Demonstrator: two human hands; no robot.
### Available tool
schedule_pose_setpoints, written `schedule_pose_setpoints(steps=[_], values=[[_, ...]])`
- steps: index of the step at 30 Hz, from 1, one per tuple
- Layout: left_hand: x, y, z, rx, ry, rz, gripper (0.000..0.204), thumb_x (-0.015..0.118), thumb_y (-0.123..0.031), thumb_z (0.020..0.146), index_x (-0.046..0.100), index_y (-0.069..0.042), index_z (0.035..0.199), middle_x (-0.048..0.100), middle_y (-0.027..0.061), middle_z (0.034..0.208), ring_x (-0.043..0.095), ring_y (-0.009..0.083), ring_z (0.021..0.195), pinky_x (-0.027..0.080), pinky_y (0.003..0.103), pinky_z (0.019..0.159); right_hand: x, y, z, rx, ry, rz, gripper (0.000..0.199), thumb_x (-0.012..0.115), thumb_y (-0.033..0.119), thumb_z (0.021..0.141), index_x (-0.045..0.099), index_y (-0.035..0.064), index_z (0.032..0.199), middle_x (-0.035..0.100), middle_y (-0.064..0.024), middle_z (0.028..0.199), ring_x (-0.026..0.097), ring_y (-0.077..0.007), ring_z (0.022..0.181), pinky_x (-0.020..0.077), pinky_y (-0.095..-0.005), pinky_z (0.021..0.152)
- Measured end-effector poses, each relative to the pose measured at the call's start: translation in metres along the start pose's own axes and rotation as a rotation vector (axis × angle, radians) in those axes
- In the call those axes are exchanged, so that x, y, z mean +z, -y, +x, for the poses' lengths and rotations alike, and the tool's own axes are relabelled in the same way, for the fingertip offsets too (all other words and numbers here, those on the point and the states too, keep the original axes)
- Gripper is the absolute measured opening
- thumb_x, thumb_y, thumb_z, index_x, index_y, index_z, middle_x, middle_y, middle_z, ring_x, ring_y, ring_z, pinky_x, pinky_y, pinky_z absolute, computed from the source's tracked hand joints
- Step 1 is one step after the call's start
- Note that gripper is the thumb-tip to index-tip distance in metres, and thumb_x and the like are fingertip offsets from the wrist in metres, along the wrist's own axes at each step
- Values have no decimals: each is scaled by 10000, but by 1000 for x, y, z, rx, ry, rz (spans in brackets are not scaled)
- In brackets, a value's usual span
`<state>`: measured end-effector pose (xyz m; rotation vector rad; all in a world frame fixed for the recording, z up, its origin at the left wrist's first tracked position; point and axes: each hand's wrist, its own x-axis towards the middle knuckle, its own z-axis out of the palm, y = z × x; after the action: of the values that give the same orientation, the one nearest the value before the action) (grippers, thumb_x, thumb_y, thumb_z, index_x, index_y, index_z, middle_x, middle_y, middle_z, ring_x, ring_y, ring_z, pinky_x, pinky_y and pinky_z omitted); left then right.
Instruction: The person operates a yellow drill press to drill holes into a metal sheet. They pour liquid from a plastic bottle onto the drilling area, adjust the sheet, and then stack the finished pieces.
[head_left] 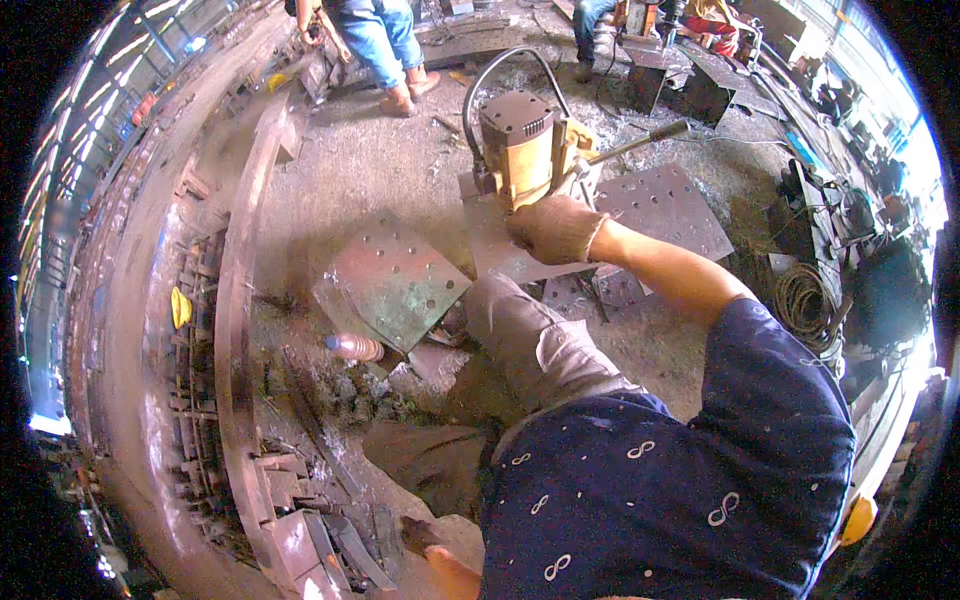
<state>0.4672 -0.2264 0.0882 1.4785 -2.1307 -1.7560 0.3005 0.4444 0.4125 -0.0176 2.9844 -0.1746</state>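
Observation:
My right hand [555, 228], in a worn knit glove, is closed against the lower part of a yellow and dark magnetic drill [517, 150]. Its fingertips are partly hidden. A black cable loops over the top of the drill, and a lever handle [640, 141] sticks out to its right. Beneath the drill is a flat steel plate [515, 255]. Another steel plate with drilled holes [660, 212] lies to the right. Low in the picture, beside my leg, my left hand [420, 537] wears a dark glove; its fingers are too unclear to read.
A greenish drilled plate [395, 285] lies left of my knee, with a plastic bottle [355, 347] beside it. A long steel beam [240, 300] runs along the left. Coiled cable [803, 303] lies right. A person in jeans [380, 45] stands ahead; others work farther back.

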Motion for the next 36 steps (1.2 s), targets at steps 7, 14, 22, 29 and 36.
schedule_pose_setpoints(steps=[7,14,22,29,36], values=[[-2,106,-93,-374,212,116,218,685,-281,1031,672,-64,1048,654,40,929,581,211,806,463,365,696,85,12,20,15,77,-108,171,660,165,930,747,66,1038,770,-186,1042,785,-381,918,634,-517,745],[7,92,-72,-316,266,87,207,689,-303,1026,654,-99,1039,645,28,940,576,208,817,445,372,678,183,-23,32,46,108,-176,224,679,195,937,780,67,1090,758,-190,1143,782,-385,1002,649,-496,797],[41,43,19,-28,334,-55,199,694,-328,1020,634,-139,1028,635,14,952,570,204,829,425,380,658,241,-104,33,225,342,-385,318,684,174,935,790,60,1213,754,-135,1220,781,-347,1011,636,-506,821],[32,-19,70,333,427,-275,318,711,-367,1013,628,-92,1150,648,39,924,584,187,789,473,373,693,255,-115,30,319,274,-443,439,685,197,932,714,69,1351,676,-134,1376,705,-341,1218,456,-762,994],[93,-153,-14,148,274,-517,387,702,-419,1018,621,-97,1216,650,49,958,623,194,868,530,378,769,219,-81,5,562,205,-10,403,640,214,965,679,56,1334,655,-172,1417,712,-368,1208,529,-615,1062]])
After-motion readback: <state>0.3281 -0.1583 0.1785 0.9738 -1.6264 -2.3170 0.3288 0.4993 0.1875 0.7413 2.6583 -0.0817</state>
